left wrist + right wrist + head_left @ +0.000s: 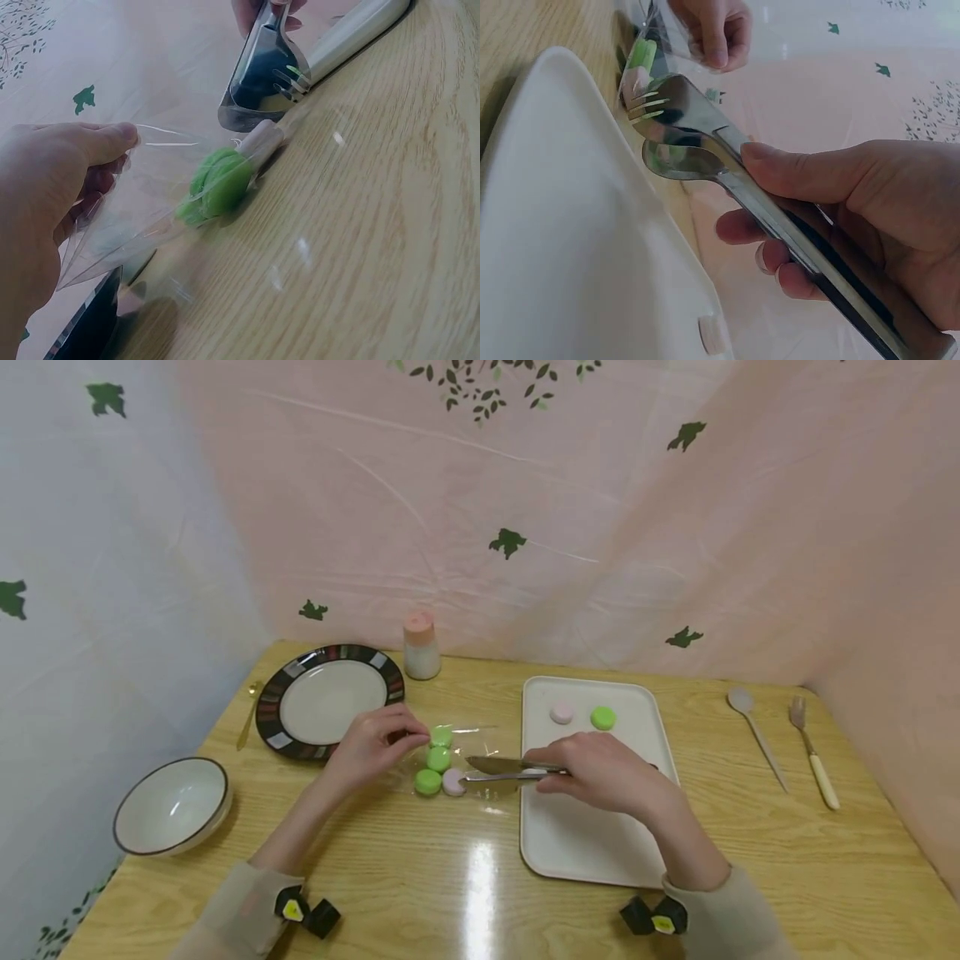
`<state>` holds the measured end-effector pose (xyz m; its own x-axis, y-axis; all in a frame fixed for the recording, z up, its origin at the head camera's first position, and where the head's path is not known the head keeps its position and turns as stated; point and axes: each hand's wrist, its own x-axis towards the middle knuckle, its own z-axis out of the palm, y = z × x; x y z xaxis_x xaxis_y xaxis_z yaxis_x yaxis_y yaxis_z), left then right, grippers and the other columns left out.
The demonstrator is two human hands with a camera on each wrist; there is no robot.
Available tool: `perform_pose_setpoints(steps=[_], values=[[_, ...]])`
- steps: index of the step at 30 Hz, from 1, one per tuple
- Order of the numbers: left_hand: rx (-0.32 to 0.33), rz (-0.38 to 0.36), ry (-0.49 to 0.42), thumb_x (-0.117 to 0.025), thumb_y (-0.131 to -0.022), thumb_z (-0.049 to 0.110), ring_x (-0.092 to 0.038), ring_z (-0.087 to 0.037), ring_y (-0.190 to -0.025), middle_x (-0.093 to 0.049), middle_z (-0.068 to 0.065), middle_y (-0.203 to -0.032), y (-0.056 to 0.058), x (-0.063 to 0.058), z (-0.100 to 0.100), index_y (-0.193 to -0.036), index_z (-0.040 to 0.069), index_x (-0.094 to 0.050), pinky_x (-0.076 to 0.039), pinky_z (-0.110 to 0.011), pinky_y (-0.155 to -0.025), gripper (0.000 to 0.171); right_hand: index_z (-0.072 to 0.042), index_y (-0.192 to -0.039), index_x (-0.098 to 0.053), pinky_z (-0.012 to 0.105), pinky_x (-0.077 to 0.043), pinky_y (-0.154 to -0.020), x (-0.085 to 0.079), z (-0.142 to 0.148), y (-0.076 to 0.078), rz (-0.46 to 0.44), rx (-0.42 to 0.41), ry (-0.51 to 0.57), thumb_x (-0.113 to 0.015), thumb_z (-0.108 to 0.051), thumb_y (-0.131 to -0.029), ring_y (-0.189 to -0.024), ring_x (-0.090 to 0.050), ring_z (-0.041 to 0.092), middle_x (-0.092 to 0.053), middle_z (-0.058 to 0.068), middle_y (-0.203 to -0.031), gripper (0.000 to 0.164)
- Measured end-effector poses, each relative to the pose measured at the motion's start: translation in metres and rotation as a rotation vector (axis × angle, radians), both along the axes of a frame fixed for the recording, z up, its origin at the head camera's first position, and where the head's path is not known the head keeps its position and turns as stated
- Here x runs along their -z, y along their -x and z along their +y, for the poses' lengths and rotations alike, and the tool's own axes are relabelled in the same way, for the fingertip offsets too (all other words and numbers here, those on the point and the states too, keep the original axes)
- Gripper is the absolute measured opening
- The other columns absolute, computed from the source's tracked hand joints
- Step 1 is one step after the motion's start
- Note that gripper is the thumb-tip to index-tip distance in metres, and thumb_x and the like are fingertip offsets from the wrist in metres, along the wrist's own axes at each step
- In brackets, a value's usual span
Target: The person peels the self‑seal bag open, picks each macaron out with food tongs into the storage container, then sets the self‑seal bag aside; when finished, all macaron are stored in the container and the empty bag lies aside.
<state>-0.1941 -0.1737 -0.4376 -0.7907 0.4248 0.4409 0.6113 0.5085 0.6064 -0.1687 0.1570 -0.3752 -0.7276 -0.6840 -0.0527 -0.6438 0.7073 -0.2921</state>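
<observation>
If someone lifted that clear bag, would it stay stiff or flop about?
The clear bag would probably flop: its see-through film looks thin and creased near the left hand, which pinches it. It would likely sag around the green macarons, which lie bunched together inside. Shiny glints suggest it may feel slippery.

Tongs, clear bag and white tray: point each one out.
Tongs (760, 202): right wrist view, on one metal arm.
Clear bag (157, 187): left wrist view, on its transparent film.
White tray (577, 839): head view, on the bare surface nearest the person.
</observation>
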Motion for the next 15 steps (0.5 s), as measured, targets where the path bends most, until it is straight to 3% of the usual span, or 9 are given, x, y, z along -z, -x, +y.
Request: perform_pose_setpoints(steps=[5,15], values=[[0.002,0.007,-0.012,-0.069,-0.086,0.022,-0.054,-0.003,-0.072,-0.064,0.010,-0.084,0.000,0.001,-0.001,-0.088,0.018,-0.072,-0.045,-0.018,-0.059,0.005,-0.031,-0.101,-0.064,0.019,-0.039,-0.056,0.001,-0.006,-0.002,0.029,-0.014,-0.009,-0.069,-0.035,-0.084,-0.060,-0.046,0.000,-0.059,-0.022,-0.078,0.018],[0.000,0.017,-0.009,-0.069,-0.086,0.024,-0.052,-0.003,-0.070,-0.063,0.011,-0.082,0.001,0.003,-0.001,-0.087,0.017,-0.072,-0.044,-0.018,-0.057,0.008,-0.032,-0.101,-0.064,0.019,-0.040,-0.057,-0.007,0.003,-0.004,0.038,0.009,-0.010,-0.069,-0.033,-0.085,-0.061,-0.047,-0.001,-0.061,-0.022,-0.080,0.017]])
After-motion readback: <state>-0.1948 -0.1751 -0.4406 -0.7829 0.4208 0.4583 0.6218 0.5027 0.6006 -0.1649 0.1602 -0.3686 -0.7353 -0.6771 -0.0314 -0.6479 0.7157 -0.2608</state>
